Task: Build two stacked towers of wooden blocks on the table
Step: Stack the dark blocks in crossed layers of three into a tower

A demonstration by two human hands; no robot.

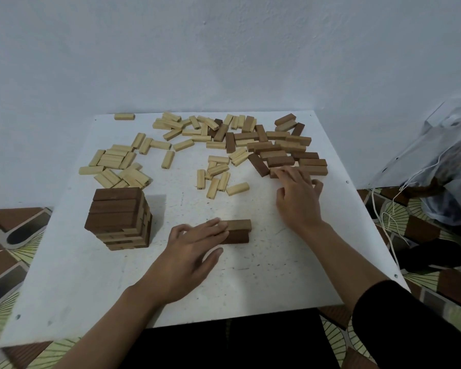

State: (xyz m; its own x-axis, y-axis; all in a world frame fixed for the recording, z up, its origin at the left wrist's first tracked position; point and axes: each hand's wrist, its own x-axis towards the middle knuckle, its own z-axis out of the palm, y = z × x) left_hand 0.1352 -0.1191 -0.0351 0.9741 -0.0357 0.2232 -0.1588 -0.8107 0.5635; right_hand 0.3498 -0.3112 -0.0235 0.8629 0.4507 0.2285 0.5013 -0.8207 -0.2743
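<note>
- One dark brown wooden block tower stood on the white counter.
- The left hand lay flat on two brown blocks starting tower two.
- The right hand was at the brown block pile; I could not tell its grip. A third block was probably needed next.

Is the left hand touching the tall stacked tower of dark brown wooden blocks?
No, the left hand rests on two brown wooden blocks, apart from the tower.
</note>
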